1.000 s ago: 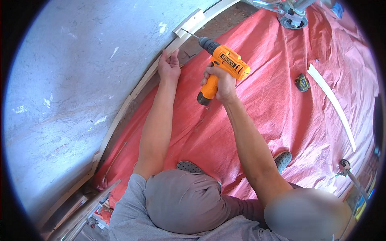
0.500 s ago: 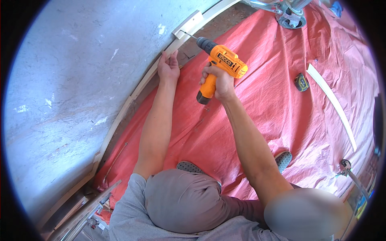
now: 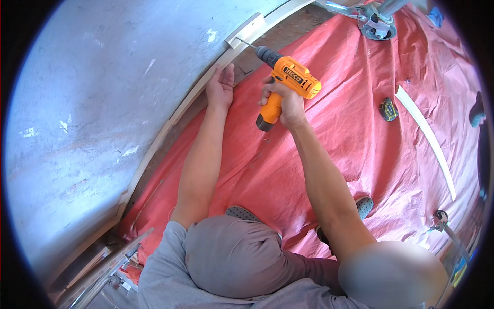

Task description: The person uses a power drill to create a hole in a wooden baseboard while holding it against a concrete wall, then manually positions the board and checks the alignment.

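A drilling or screw-driving step appears to be in hand at the pale block (image 3: 252,27), which is set against the wooden strip (image 3: 181,109) in the upper middle of the frame. The orange drill (image 3: 296,77) is aimed at it from right of centre, and its thin bit (image 3: 247,43) seems to be met by the block's lower end; whether a screw is carried at the tip is too small to tell. The drill's grip is wrapped by the right hand (image 3: 289,105). The left hand (image 3: 221,90) is half curled, palm upward, at the strip's near edge; whether the strip is touched cannot be told. For the next move, steady pressure along the bit's line and a braced strip would seem to be called for.

The upper left is filled by a scuffed bluish-grey panel (image 3: 103,103), edged by the strip. The floor is covered by a creased red sheet (image 3: 339,129), on which a tape measure (image 3: 388,109) and a curved-looking white strip (image 3: 429,136) are laid at right. A caster wheel (image 3: 378,30) is seen at upper right.
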Tool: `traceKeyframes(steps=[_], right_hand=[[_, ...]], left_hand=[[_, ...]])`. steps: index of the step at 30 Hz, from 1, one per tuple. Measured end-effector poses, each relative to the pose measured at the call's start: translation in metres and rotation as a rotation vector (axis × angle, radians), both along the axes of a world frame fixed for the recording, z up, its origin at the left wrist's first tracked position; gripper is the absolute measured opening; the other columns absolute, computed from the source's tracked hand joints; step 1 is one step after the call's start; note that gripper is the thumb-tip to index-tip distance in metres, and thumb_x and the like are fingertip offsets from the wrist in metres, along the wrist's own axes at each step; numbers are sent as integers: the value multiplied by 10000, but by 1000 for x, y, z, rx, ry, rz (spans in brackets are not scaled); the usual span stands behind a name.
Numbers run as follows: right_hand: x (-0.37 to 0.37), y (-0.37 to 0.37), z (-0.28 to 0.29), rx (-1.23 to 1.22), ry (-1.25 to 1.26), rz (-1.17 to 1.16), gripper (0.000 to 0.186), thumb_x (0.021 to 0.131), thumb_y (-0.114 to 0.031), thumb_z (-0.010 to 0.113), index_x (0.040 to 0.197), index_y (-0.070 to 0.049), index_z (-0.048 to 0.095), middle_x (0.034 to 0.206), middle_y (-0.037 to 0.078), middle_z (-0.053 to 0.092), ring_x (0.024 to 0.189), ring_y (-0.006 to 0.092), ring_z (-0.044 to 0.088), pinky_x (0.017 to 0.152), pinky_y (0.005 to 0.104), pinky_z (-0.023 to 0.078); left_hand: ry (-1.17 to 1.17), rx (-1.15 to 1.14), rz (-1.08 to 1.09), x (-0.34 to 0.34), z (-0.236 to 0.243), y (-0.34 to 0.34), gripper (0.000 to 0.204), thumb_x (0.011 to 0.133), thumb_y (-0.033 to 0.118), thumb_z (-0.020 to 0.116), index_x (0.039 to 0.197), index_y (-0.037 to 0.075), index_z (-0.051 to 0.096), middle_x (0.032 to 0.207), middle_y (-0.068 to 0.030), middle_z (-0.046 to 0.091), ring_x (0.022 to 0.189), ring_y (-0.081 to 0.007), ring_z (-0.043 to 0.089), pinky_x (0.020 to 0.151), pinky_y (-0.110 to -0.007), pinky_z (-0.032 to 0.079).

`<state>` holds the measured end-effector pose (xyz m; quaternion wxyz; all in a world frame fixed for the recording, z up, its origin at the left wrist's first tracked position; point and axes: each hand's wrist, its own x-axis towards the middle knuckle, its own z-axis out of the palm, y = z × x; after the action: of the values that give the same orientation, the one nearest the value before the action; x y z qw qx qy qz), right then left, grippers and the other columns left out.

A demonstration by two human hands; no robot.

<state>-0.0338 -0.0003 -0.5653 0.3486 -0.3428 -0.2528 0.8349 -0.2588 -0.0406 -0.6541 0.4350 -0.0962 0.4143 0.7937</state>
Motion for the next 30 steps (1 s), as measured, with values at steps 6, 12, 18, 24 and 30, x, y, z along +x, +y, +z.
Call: traceKeyframes(steps=[6, 12, 18, 24, 30], right_hand=[[1, 4, -6, -25, 43, 27, 241, 859, 4, 667, 1093, 18, 612, 815, 105, 633, 643, 225, 641, 638, 392, 581], [0, 3, -9, -6, 35, 49, 227, 872, -29, 666, 1090, 5, 613, 789, 92, 620, 647, 222, 637, 673, 396, 577], [8, 9, -6, 12, -2, 78, 238, 876, -38, 659, 1104, 2, 605, 798, 95, 614, 659, 221, 636, 690, 399, 580], [8, 9, -10, -21, 26, 62, 234, 873, -16, 682, 1097, 21, 628, 817, 94, 639, 672, 218, 654, 653, 382, 579], [6, 11, -13, 6, 11, 100, 286, 893, -77, 674, 1153, 14, 598, 823, 95, 619, 689, 220, 644, 741, 420, 591]], left_hand=[[390, -511, -352, -4, -5, -7, 318, 995, 122, 722, 1272, -24, 669, 1161, -163, 769, 919, -239, 771, 692, -275, 631], [1420, -759, -567, 12, -8, 24, 271, 891, 127, 779, 1138, 21, 754, 916, -147, 782, 844, -279, 762, 746, -410, 600], [1600, -764, -533, 10, -21, 20, 315, 862, 106, 760, 1170, 41, 760, 941, -190, 776, 886, -367, 752, 847, -469, 579], [1532, -781, -428, 13, -17, -36, 289, 923, 160, 751, 1190, 50, 749, 977, -177, 788, 919, -337, 771, 827, -432, 589], [1630, -554, -543, 74, 6, -63, 241, 1031, 239, 667, 1169, 54, 736, 1019, -211, 768, 950, -392, 750, 808, -477, 592]])
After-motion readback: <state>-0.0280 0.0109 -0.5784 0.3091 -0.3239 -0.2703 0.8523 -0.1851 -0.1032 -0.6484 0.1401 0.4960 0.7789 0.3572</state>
